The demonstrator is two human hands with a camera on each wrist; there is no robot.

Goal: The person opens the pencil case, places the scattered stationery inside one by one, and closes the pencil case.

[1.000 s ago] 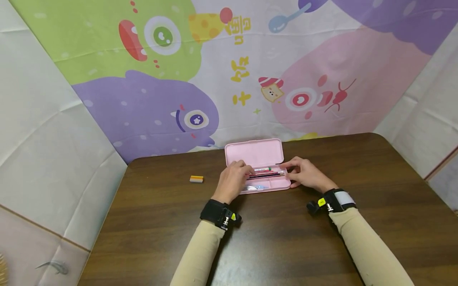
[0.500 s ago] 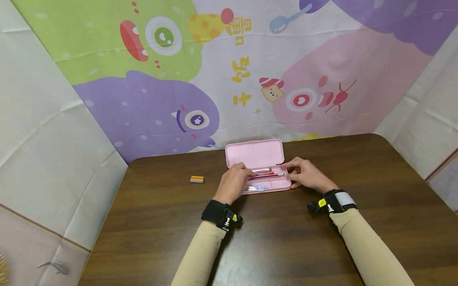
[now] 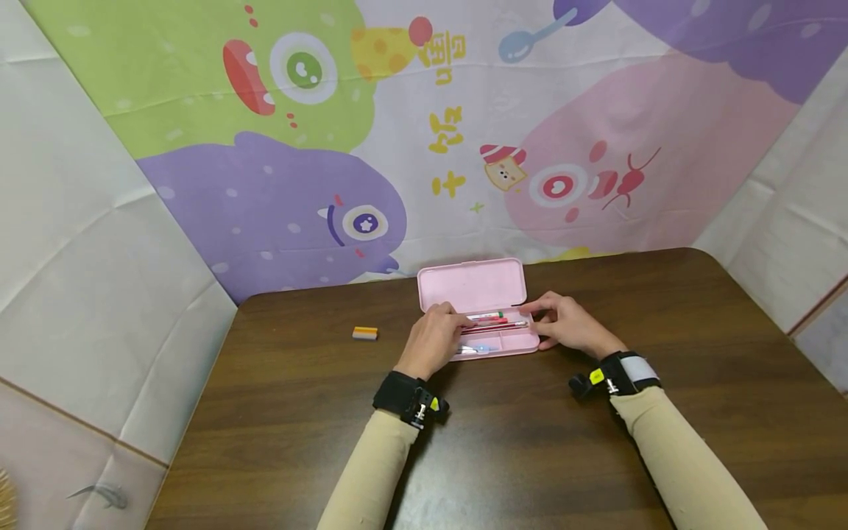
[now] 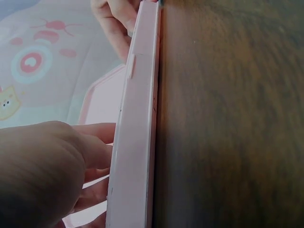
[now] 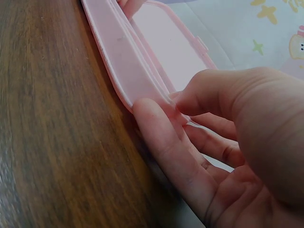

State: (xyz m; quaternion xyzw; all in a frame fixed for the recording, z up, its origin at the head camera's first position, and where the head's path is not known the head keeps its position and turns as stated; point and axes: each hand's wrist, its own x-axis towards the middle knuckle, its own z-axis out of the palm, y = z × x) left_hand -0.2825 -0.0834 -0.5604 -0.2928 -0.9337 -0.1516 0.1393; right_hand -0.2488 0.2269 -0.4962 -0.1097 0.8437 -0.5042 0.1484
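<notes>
A pink pencil case (image 3: pixel 518 340) lies on the table with its lid (image 3: pixel 472 284) raised at the back. Inside are red pencils (image 3: pixel 503 327), a white item with a green end (image 3: pixel 493 315) and a light-blue slim item (image 3: pixel 482 348). My left hand (image 3: pixel 430 337) reaches into the left part of the case, fingertips at the pencils' left ends. In the left wrist view the case's front wall (image 4: pixel 130 133) hides those fingertips, so I cannot tell whether they pinch a pencil. My right hand (image 3: pixel 573 324) grips the right end of the case, thumb (image 5: pixel 204 92) at its rim.
A small orange-and-grey block (image 3: pixel 365 333) lies on the brown wooden table (image 3: pixel 503 456), left of the case. Behind the table hangs a cartoon-printed cloth (image 3: pixel 457 228). Pale cloth panels (image 3: pixel 86 243) stand at the sides.
Over the first half second my left hand shifts slightly right, and the pencils under its fingertips shift so that more red shows. My right hand stays at the case's end.
</notes>
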